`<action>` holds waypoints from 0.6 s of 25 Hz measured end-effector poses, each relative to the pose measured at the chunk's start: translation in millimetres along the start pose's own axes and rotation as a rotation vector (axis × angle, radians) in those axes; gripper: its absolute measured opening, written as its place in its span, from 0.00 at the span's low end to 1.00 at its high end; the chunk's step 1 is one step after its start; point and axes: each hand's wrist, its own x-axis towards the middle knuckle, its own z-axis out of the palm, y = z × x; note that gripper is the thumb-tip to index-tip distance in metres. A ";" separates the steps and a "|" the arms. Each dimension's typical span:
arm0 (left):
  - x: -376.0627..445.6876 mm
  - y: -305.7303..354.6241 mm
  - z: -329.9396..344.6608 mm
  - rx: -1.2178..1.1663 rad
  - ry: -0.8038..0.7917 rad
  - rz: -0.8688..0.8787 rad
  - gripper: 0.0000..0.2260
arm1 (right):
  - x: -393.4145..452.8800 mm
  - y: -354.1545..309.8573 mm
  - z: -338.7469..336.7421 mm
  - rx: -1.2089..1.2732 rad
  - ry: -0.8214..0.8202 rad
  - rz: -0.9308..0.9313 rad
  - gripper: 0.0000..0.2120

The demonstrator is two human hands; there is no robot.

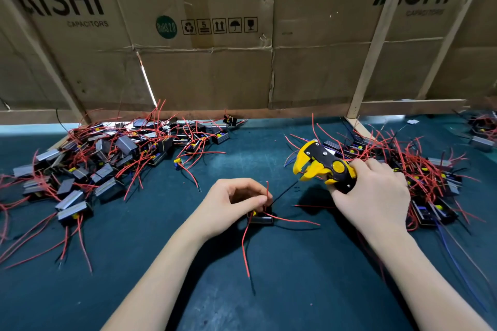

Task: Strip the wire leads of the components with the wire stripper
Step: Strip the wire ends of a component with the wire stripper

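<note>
My left hand (231,204) pinches the wires of a small black component (260,219) that lies on the green mat. Red leads trail from it to the right and downward, and a thin black lead (285,191) runs up toward the stripper. My right hand (373,193) grips the handles of a yellow and black wire stripper (324,165). Its yellow jaws point left and stand apart, just above the end of the black lead.
A heap of components with red wires (107,158) covers the mat at the left, another heap (419,172) lies at the right behind my right hand. Cardboard sheets (204,35) on wooden battens wall off the back. The green mat (269,290) spreads in front.
</note>
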 end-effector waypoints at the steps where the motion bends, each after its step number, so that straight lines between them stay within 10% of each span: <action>1: 0.5 -0.1 2.0 0.020 0.011 0.000 0.04 | -0.1 -0.3 0.5 0.009 0.011 -0.005 0.19; 15: 2.2 -0.1 19.0 0.230 0.095 -0.020 0.10 | -0.9 -9.0 3.1 -0.076 -0.030 -0.122 0.21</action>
